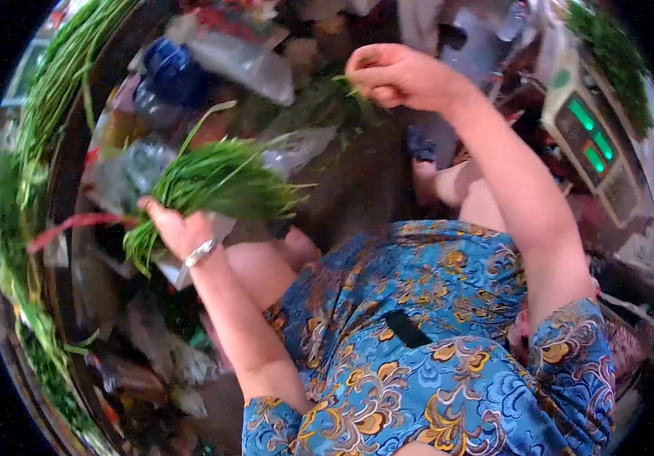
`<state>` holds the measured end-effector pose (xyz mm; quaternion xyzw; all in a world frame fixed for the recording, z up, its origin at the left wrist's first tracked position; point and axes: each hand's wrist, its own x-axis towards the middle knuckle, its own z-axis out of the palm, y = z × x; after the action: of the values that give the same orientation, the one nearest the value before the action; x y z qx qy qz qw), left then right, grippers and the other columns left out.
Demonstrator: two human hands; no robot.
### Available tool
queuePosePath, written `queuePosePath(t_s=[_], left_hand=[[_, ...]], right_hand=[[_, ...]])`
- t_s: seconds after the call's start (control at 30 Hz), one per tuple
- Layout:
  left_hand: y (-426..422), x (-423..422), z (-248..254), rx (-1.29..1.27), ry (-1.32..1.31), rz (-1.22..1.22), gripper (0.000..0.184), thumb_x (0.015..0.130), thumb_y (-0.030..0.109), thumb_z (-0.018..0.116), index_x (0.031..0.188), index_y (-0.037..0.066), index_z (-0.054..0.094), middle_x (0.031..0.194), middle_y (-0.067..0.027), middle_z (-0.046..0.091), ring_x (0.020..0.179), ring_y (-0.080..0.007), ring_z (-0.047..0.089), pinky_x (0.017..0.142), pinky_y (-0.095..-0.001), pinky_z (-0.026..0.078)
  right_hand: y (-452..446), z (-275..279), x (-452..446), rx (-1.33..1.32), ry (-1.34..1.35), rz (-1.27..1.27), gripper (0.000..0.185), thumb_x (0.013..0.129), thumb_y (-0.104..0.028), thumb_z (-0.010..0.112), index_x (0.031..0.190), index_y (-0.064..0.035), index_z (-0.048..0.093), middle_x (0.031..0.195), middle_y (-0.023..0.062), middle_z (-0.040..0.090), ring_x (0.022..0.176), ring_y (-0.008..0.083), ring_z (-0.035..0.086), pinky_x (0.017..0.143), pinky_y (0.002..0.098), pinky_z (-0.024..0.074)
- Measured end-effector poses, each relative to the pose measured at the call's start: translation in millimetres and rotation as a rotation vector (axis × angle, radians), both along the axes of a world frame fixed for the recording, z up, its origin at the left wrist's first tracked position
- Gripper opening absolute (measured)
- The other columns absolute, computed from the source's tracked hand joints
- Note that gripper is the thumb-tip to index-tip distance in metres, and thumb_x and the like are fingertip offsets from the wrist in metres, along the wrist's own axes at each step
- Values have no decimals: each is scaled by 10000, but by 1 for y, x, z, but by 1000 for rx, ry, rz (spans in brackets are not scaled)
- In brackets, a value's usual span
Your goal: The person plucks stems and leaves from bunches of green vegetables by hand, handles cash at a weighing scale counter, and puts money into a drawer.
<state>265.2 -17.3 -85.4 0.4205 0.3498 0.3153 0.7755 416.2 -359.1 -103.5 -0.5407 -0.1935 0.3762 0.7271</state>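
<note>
My left hand, with a silvery band at the wrist, is wrapped round a bunch of green chives. The long thin leaves fan out to the right, and some ends hang below the fingers. A red strip extends left from beside this hand. Up and to the right, apart from the bunch, my right hand is closed in a pinch. Small green bits of leaf stick out at its fingertips. Loose green scraps lie on the dark floor below it.
Long green stalks line the left edge. A dark blue container and a clear plastic bag lie at the upper left. On the right stands a scale with lit green digits, beside more greens. Plastic litter surrounds the legs.
</note>
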Motion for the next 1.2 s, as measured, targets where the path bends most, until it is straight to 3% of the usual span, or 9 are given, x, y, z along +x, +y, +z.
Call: queuePosePath(t_s=[0.2,0.3,0.37,0.47,0.53,0.67,0.93,1.07,1.2], left_hand=[[15,4,-9,-85,10,-174,619,938,524,395,1195,-16,551,1184,-129,604,1037,-285,581,961,-445,441],[3,-5,-12,42,-85,-166,577,918,486,482,1197,-15,549,1206,-134,589,1084,-298,554,983,-470,418],[44,-9,-33,-328,-398,-531,592,902,490,511,1214,-13,533,1208,-129,582,1115,-310,525,1002,-478,395],[6,-5,-18,-46,-164,-404,571,895,524,505,1190,40,568,1202,-139,586,1078,-311,550,974,-481,423],[-8,-3,-7,-75,-121,-391,577,896,518,505,1174,17,570,1193,-143,592,1062,-303,562,965,-478,428],[3,-3,-15,-206,-235,-509,589,896,516,501,1170,-2,567,1175,-149,602,1044,-302,577,950,-465,442],[32,-8,-29,-117,-170,-442,563,894,499,517,1121,-11,591,1146,-155,617,1033,-306,586,915,-492,465],[21,-5,-18,-191,-180,-442,588,886,519,518,1109,-20,591,1129,-154,623,1019,-308,583,925,-500,451],[4,-3,-9,-68,-58,-312,604,912,532,462,1090,-32,586,1095,-141,631,974,-291,588,921,-479,457]], right_hand=[[15,-17,-13,-390,-191,101,278,788,-44,518,1042,1,622,876,99,672,644,128,621,557,256,501],[33,-31,-24,-357,-205,161,299,775,-117,619,1050,2,622,848,51,660,676,94,600,548,250,454],[53,-53,-32,-197,-239,155,335,790,-202,662,1070,-23,622,870,58,657,697,90,581,572,260,455],[65,-45,-61,-130,-191,154,462,781,-288,707,1147,-36,583,871,51,639,680,103,571,564,280,449],[64,-26,-71,-217,35,239,466,770,-267,712,1136,-18,569,839,34,618,620,113,539,538,281,428],[65,-33,-55,-251,-178,510,488,733,-195,710,1156,-2,560,852,39,620,609,113,511,531,278,416],[45,-24,-40,-325,-257,446,394,732,-124,678,1088,32,610,743,53,627,551,107,495,482,283,395],[36,-25,-28,-426,-399,390,336,715,-126,646,1042,-49,655,769,44,671,605,145,573,523,323,441],[24,-16,-26,-410,-478,310,355,663,-105,610,987,34,654,697,69,657,555,133,560,492,295,432]])
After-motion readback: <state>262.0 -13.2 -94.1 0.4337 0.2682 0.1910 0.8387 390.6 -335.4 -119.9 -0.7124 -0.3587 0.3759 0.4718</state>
